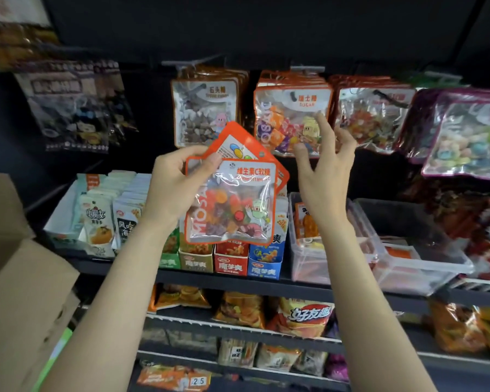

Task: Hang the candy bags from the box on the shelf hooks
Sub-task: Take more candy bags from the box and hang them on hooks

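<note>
Two bare forearms were in view, no sleeves reaching the visible part. Left hand [178,182] and right hand [324,168] were bare too: no gloves, rings, watch or wristband seen. Fingernails short and unpainted. Rest of the person was out of frame.

The head view looks forward and slightly down, close to the stocked shelf [238,281] at arm's reach.

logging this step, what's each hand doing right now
Left hand: holding orange candy bags, thumb pinched on the front one.
Right hand: open, fingers spread, holding nothing.
</note>
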`<control>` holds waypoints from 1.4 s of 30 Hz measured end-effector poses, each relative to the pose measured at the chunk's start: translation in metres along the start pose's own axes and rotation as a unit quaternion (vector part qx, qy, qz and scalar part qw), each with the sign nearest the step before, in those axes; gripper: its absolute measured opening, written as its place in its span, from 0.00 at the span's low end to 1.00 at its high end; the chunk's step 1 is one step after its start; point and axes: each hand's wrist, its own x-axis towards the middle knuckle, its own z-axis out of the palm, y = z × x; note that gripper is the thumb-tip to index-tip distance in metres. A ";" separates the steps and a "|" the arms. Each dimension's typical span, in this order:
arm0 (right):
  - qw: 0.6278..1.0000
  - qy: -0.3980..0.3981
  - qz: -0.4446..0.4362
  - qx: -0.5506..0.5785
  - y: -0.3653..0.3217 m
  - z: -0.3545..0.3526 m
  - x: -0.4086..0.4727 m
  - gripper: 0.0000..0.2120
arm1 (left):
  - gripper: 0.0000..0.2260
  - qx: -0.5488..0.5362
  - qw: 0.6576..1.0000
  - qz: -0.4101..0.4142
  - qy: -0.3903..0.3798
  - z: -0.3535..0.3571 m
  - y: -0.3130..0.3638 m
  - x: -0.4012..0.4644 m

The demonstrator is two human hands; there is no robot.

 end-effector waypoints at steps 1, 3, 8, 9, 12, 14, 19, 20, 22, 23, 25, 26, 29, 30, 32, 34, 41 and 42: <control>1.000 0.002 0.007 0.022 0.001 -0.005 -0.007 0.24 | 0.02 0.001 1.000 -0.002 -0.002 0.001 0.000 -0.001; 0.996 0.002 0.029 0.086 0.000 -0.017 -0.020 0.22 | 0.02 0.005 1.000 -0.007 -0.004 0.004 0.002 -0.002; 0.944 -0.148 0.105 0.277 -0.013 -0.047 -0.052 0.23 | 0.03 -0.016 1.000 -0.017 -0.011 0.014 0.010 -0.008; 0.937 -0.168 0.118 0.284 -0.011 -0.048 -0.056 0.25 | 0.03 -0.025 0.999 -0.024 -0.010 0.017 0.011 -0.009; 0.939 -0.179 0.144 0.257 -0.004 -0.047 -0.065 0.26 | 0.03 -0.048 0.998 -0.046 -0.009 0.026 0.011 -0.012; 0.945 -0.193 0.152 0.217 0.002 -0.046 -0.069 0.25 | 0.03 -0.085 0.994 -0.069 -0.017 0.033 0.011 -0.014; 0.946 -0.218 0.126 0.202 0.005 -0.055 -0.073 0.10 | 0.05 -0.148 0.983 -0.108 -0.032 0.048 0.005 -0.021; 0.947 -0.220 0.121 0.200 0.007 -0.058 -0.074 0.08 | 0.06 -0.160 0.980 -0.111 -0.030 0.050 0.005 -0.023; 0.949 -0.215 0.124 0.196 0.013 -0.064 -0.076 0.06 | 0.06 -0.168 0.980 -0.106 -0.022 0.053 0.004 -0.025; 0.948 -0.210 0.132 0.199 0.017 -0.068 -0.076 0.05 | 0.06 -0.163 0.982 -0.097 -0.016 0.053 0.004 -0.025; 0.944 -0.190 0.149 0.225 0.022 -0.078 -0.078 0.06 | 0.05 -0.130 0.990 -0.061 -0.015 0.053 0.006 -0.024; 0.942 -0.172 0.157 0.243 0.024 -0.085 -0.078 0.07 | 0.05 -0.088 0.996 -0.030 -0.017 0.053 0.007 -0.024; 0.925 -0.081 0.178 0.326 0.029 -0.107 -0.073 0.17 | 0.08 0.060 0.995 0.064 -0.042 0.056 0.013 -0.021; 0.923 -0.048 0.173 0.340 0.031 -0.114 -0.070 0.21 | 0.10 0.085 0.991 0.084 -0.061 0.060 0.017 -0.021; 0.935 0.007 0.137 0.325 0.034 -0.125 -0.056 0.25 | 0.11 0.128 0.981 0.114 -0.094 0.070 0.025 -0.019; 0.951 0.047 0.098 0.289 0.038 -0.131 -0.039 0.23 | 0.09 0.156 0.972 0.137 -0.113 0.085 0.033 -0.018; 0.975 0.056 0.058 0.208 0.033 -0.122 0.010 0.20 | 0.17 0.205 0.955 0.190 -0.098 0.135 0.055 0.008; 0.976 0.057 0.060 0.199 0.034 -0.120 0.014 0.21 | 0.18 0.214 0.953 0.189 -0.098 0.139 0.056 0.011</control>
